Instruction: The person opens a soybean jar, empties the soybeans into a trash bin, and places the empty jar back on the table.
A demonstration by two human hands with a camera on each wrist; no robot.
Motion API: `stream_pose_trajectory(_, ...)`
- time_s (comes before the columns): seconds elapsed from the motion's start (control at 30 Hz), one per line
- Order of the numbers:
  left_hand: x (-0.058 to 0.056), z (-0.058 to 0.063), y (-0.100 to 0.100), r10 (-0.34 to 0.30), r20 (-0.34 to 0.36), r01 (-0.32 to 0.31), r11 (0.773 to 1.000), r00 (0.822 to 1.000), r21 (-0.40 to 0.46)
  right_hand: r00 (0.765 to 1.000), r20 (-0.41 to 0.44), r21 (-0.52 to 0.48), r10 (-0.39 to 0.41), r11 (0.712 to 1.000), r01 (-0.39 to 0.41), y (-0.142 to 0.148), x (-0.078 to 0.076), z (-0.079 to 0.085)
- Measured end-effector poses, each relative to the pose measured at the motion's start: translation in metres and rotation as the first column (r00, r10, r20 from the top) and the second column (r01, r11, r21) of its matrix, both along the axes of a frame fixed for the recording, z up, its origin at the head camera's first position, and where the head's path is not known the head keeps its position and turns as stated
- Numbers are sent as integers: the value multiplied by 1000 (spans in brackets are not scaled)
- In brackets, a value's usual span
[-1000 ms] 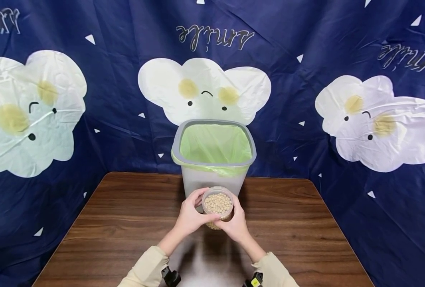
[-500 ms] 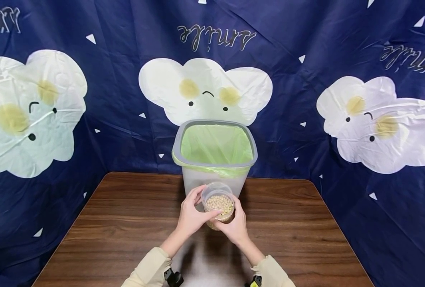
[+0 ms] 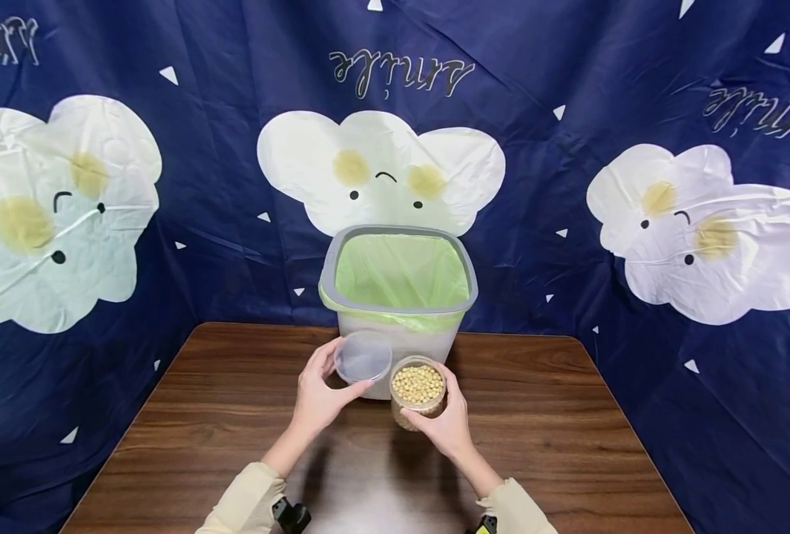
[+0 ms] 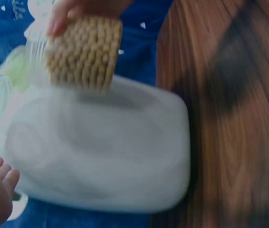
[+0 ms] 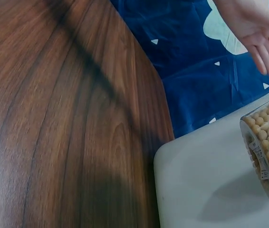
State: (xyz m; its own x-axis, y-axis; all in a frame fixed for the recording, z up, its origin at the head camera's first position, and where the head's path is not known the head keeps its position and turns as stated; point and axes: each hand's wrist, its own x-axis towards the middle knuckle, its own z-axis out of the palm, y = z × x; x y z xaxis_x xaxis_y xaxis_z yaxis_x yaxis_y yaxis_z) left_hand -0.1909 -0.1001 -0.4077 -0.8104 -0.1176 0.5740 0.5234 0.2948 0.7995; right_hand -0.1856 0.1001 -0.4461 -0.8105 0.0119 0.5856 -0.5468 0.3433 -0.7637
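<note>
A clear round lid [image 3: 364, 357] is pinched between the thumb and fingers of my left hand [image 3: 319, 391], tilted in front of the bin. Beside it, my right hand [image 3: 446, 420] grips an uncapped clear jar [image 3: 404, 417] full of pale round beans [image 3: 418, 385], its mouth facing up. Lid and jar are apart. In the left wrist view the jar's side [image 4: 83, 54] shows beans packed inside, with right-hand fingers at its top. A small label [image 5: 262, 161] shows at the jar's base in the right wrist view.
Behind both hands stands a white bin [image 3: 428, 337] with a grey rim [image 3: 401, 306] and a green liner [image 3: 401, 271]. It rests on a brown wooden table [image 3: 528, 423]. A blue curtain [image 3: 541, 170] with clouds surrounds the table's back and sides.
The lid has come off the jar and moved left with my left hand. My right hand and the jar have shifted slightly right. The bin stays in place.
</note>
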Motion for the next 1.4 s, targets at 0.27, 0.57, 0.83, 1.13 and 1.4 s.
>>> stream_pose_trajectory(0.27, -17, -45, -45, 121, 94, -117, 992, 988, -46, 1000, 23, 1, -1, 1000, 1, 11, 1, -2)
stream_pose_trajectory(0.57, -19, -78, -90, 237, 278, -216, 971, 931, -106, 1000, 19, -3, 4, 1000, -4, 21, 2, -8)
stream_pose_trajectory(0.83, -23, -107, -123, 229, 441, -187, 973, 868, -137, 998, 61, 5, -12, 1000, 12, 26, 6, -16)
stream_pose_trajectory(1.13, -23, -142, -142, 255, 547, -104, 951, 798, -291, 995, 103, -44, -10, 999, 14, 28, 8, -26)
stream_pose_trajectory(1.4, -21, -162, -142, 314, 544, -73, 906, 778, -418, 994, 112, -45, -5, 999, 10, 31, 11, -33)
